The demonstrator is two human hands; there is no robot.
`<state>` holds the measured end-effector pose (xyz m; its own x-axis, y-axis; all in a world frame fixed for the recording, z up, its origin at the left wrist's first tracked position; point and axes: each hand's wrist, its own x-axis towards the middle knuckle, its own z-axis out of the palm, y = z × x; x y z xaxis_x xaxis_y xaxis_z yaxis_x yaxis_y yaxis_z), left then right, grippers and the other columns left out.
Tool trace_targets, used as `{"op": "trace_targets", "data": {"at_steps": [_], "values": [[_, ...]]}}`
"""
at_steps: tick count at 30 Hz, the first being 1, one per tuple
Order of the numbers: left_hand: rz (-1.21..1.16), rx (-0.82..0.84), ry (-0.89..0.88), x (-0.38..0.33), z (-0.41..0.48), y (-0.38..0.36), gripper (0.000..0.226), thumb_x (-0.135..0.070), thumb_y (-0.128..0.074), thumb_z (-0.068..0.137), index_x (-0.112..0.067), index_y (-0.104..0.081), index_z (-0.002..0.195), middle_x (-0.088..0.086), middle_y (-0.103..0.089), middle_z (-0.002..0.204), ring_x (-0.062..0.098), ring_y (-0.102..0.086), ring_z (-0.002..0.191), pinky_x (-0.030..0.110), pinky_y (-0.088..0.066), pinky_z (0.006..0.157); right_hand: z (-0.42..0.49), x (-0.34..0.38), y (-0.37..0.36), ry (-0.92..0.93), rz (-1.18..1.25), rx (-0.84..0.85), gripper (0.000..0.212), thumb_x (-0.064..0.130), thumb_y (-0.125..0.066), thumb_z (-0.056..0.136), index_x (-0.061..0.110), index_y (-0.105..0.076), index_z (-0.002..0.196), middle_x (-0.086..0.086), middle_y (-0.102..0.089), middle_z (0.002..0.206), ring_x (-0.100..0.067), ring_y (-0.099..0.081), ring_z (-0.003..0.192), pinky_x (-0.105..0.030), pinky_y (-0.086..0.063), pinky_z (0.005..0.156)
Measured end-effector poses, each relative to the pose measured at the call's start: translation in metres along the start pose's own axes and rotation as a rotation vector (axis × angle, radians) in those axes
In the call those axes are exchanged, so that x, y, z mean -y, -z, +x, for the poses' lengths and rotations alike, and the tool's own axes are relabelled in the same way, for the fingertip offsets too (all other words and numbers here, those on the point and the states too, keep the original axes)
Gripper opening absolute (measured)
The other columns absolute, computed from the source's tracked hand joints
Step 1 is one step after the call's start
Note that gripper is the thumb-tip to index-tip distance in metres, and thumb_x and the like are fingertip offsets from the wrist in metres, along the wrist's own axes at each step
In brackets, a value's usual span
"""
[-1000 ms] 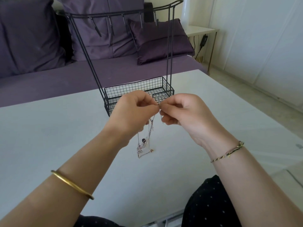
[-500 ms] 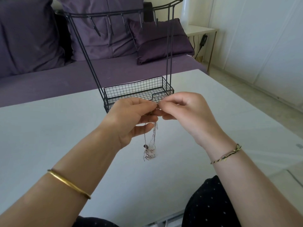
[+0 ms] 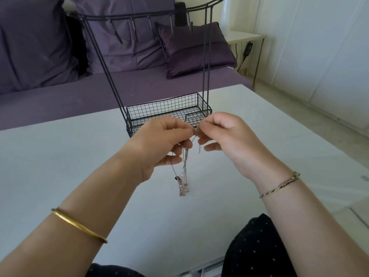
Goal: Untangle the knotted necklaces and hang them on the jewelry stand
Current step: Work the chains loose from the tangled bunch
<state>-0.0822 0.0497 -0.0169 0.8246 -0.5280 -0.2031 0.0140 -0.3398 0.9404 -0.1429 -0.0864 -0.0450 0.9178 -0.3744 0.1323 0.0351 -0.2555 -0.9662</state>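
A bundle of thin silver and rose-gold necklaces (image 3: pixel 183 176) hangs tangled above the white table (image 3: pixel 60 156), small pendants at its bottom. My left hand (image 3: pixel 161 144) and my right hand (image 3: pixel 225 136) pinch the chains at the top, fingertips almost touching, in front of the stand's basket. The black wire jewelry stand (image 3: pixel 205 56) rises behind my hands, with a mesh basket at its base and a top bar with several bare hooks. A short chain end dangles below my right fingers.
A purple sofa with cushions (image 3: pixel 191 48) lies behind the table. A small white side table (image 3: pixel 245 37) with a cable stands at the right. The table's right edge runs beside a pale floor. A dark dotted garment (image 3: pixel 259 246) covers my lap.
My left fingers have spread, the lower ones opening under the chains. The hanging bundle swung right and drew together into a narrower clump. Both hands stayed in front of the basket.
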Motion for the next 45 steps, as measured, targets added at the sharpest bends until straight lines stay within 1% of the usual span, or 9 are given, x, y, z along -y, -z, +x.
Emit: {"op": "trace_targets", "data": {"at_steps": [5, 8, 12, 17, 22, 26, 31, 38, 45], "values": [[0.039, -0.008, -0.03, 0.0, 0.0, -0.001, 0.009, -0.015, -0.062, 0.091, -0.016, -0.068, 0.084, -0.005, -0.061, 0.061, 0.005, -0.048, 0.051, 0.017, -0.044, 0.046, 0.0, -0.001, 0.001, -0.139, 0.19, 0.045, 0.021, 0.011, -0.052, 0.096, 0.01, -0.061, 0.077, 0.002, -0.061, 0.067, -0.011, -0.06, 0.062, -0.028, -0.051, 0.065], [0.048, -0.014, -0.053, -0.001, -0.001, -0.003, 0.006, -0.019, -0.068, 0.087, -0.018, -0.068, 0.081, -0.006, -0.057, 0.058, 0.006, -0.047, 0.05, 0.017, -0.043, 0.045, 0.0, -0.001, 0.001, -0.152, 0.196, 0.041, 0.02, 0.013, -0.054, 0.095, 0.01, -0.061, 0.077, 0.002, -0.06, 0.066, -0.011, -0.06, 0.06, -0.027, -0.051, 0.064], [0.094, -0.092, -0.115, 0.001, 0.001, -0.004, 0.014, -0.018, -0.068, 0.086, -0.02, -0.065, 0.073, -0.01, -0.054, 0.049, 0.007, -0.042, 0.047, 0.017, -0.04, 0.043, 0.0, -0.001, 0.0, -0.141, 0.177, 0.039, 0.018, 0.013, -0.056, 0.093, 0.01, -0.063, 0.077, 0.004, -0.061, 0.063, -0.01, -0.062, 0.059, -0.027, -0.051, 0.064], [0.069, -0.113, -0.124, -0.001, 0.0, -0.009, 0.011, -0.012, -0.059, 0.092, -0.015, -0.061, 0.081, -0.003, -0.063, 0.065, 0.005, -0.048, 0.042, 0.017, -0.042, 0.041, 0.0, 0.0, -0.001, -0.115, 0.116, 0.065, 0.017, 0.011, -0.057, 0.093, 0.01, -0.064, 0.078, 0.002, -0.065, 0.07, -0.01, -0.064, 0.064, -0.031, -0.054, 0.074], [0.024, -0.179, -0.17, -0.002, 0.001, -0.01, 0.014, -0.007, -0.053, 0.094, -0.012, -0.056, 0.081, 0.005, -0.058, 0.076, 0.003, -0.054, 0.046, 0.019, -0.046, 0.043, 0.0, -0.001, -0.001, -0.092, 0.036, 0.063, 0.018, 0.007, -0.058, 0.09, 0.01, -0.062, 0.073, 0.002, -0.064, 0.068, -0.01, -0.065, 0.065, -0.035, -0.054, 0.077], [-0.062, -0.16, -0.122, -0.004, 0.001, -0.006, 0.013, -0.007, -0.053, 0.095, -0.01, -0.058, 0.083, 0.004, -0.06, 0.074, 0.005, -0.055, 0.048, 0.019, -0.045, 0.041, 0.001, -0.001, 0.0, -0.056, 0.027, -0.01, 0.02, 0.008, -0.057, 0.09, 0.013, -0.064, 0.072, 0.004, -0.064, 0.067, -0.008, -0.065, 0.064, -0.033, -0.053, 0.073], [-0.075, -0.124, -0.082, -0.003, 0.0, -0.005, 0.013, -0.01, -0.055, 0.095, -0.009, -0.061, 0.084, 0.001, -0.061, 0.071, 0.006, -0.054, 0.05, 0.017, -0.042, 0.04, 0.0, 0.0, -0.002, -0.065, 0.089, 0.011, 0.01, 0.014, -0.062, 0.089, 0.013, -0.069, 0.084, 0.003, -0.067, 0.074, -0.008, -0.066, 0.069, -0.029, -0.053, 0.072], [-0.083, -0.112, -0.067, -0.003, -0.001, -0.006, 0.017, -0.011, -0.054, 0.095, -0.009, -0.061, 0.08, -0.002, -0.06, 0.065, 0.006, -0.052, 0.047, 0.017, -0.04, 0.039, -0.002, 0.0, -0.003, -0.01, 0.052, 0.046, 0.009, 0.01, -0.068, 0.084, 0.017, -0.068, 0.078, 0.004, -0.068, 0.073, -0.008, -0.066, 0.07, -0.029, -0.053, 0.07], [-0.051, -0.112, -0.038, -0.004, 0.0, -0.007, 0.016, -0.013, -0.056, 0.093, -0.014, -0.06, 0.078, -0.005, -0.059, 0.059, 0.008, -0.049, 0.047, 0.018, -0.037, 0.038, 0.002, 0.001, -0.005, -0.067, 0.111, 0.011, 0.013, 0.008, -0.053, 0.09, 0.012, -0.059, 0.079, 0.002, -0.064, 0.076, -0.01, -0.063, 0.073, -0.033, -0.053, 0.074]]}}
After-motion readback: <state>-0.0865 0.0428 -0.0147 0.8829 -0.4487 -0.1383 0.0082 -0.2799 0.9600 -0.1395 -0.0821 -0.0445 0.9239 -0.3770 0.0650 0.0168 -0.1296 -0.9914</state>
